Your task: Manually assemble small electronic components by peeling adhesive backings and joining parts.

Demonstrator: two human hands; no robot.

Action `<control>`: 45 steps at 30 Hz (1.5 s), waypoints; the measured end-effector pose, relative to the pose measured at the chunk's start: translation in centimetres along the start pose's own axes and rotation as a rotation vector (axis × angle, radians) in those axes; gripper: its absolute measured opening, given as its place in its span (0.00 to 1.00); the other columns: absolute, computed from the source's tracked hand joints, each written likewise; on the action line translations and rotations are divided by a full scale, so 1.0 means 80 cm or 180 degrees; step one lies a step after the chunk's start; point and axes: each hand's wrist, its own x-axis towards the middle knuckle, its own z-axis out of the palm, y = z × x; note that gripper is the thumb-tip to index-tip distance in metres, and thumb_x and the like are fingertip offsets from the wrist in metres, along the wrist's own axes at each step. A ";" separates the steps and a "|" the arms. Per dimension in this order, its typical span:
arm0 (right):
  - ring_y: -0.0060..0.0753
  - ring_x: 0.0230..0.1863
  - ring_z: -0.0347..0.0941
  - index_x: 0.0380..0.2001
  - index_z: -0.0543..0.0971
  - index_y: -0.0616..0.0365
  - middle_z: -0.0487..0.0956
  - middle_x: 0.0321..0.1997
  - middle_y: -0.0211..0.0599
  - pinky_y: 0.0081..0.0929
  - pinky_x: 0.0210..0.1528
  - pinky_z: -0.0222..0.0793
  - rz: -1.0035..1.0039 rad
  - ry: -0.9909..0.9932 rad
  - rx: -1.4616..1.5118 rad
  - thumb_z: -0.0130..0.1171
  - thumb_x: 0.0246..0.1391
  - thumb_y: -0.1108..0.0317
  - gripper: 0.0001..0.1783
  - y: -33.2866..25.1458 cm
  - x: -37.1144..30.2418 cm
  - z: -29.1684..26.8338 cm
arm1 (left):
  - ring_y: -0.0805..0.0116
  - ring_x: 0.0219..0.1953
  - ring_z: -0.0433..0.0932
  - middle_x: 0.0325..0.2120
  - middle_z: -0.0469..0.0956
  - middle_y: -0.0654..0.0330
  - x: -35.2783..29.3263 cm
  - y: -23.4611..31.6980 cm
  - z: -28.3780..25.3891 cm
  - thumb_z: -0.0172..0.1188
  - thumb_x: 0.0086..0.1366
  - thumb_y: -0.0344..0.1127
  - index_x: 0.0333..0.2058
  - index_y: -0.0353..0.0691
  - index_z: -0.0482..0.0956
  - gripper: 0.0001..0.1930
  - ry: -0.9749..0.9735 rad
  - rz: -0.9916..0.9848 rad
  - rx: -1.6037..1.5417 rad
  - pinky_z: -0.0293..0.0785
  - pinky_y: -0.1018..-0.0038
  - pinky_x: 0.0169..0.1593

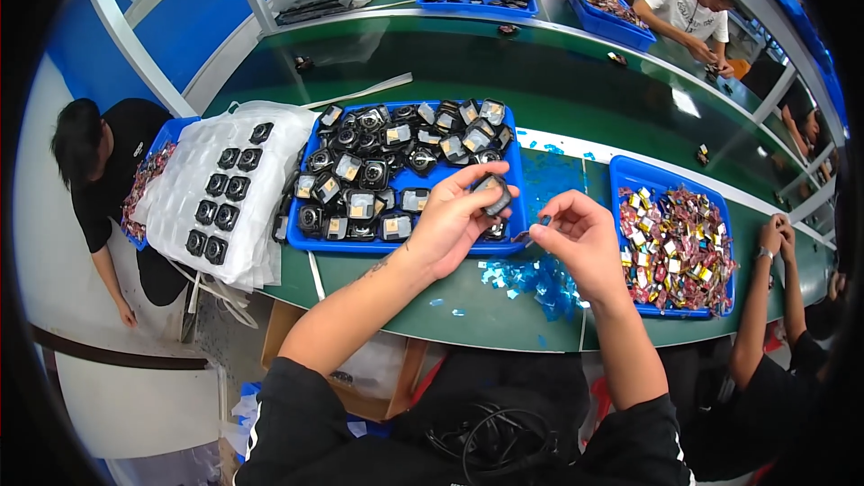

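Note:
My left hand (450,220) is closed around a small black watch case (491,196), held above the right side of a blue tray (396,248). Several more black watch cases (369,171) fill that tray, some showing a pale square patch and others a round disc. Just to the right, my right hand (580,238) is pinched close to the held case. A small dark, bluish bit shows at its fingertips, too small to name. Beneath my hands, scraps of blue film (540,283) lie scattered on the green table (405,292).
At the right, a blue bin (621,171) holds many small wired parts. A white plastic tray stack (166,207) with several black cases stands left. Beyond runs a green conveyor (432,63) with a few parts on it. Other people work around the bench; a co-worker's hands (778,236) are at far right.

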 end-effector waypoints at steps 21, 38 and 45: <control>0.15 0.34 0.72 0.34 0.79 0.62 0.78 0.32 0.28 0.16 0.36 0.69 -0.0147 0.0114 -0.0144 0.62 0.55 0.70 0.07 0.006 0.007 -0.013 | 0.71 0.37 0.73 0.33 0.74 0.59 -0.016 -0.006 0.015 0.66 0.55 0.27 0.32 0.34 0.83 0.05 -0.0512 0.1514 0.2902 0.69 0.77 0.41; 0.32 0.28 0.74 0.30 0.71 0.64 0.74 0.29 0.40 0.22 0.30 0.70 -0.1092 0.0182 -0.1907 0.59 0.52 0.77 0.06 0.004 0.001 -0.002 | 0.75 0.32 0.75 0.35 0.75 0.59 -0.018 -0.015 0.016 0.66 0.55 0.29 0.32 0.35 0.84 0.06 -0.0382 0.1805 0.3532 0.71 0.80 0.34; 0.28 0.31 0.73 0.32 0.72 0.63 0.74 0.31 0.38 0.21 0.30 0.70 -0.1172 0.0121 -0.2002 0.59 0.53 0.77 0.06 0.009 -0.002 -0.008 | 0.78 0.31 0.73 0.34 0.74 0.61 -0.017 -0.015 0.015 0.66 0.56 0.29 0.34 0.36 0.84 0.07 -0.0446 0.1424 0.3036 0.69 0.82 0.32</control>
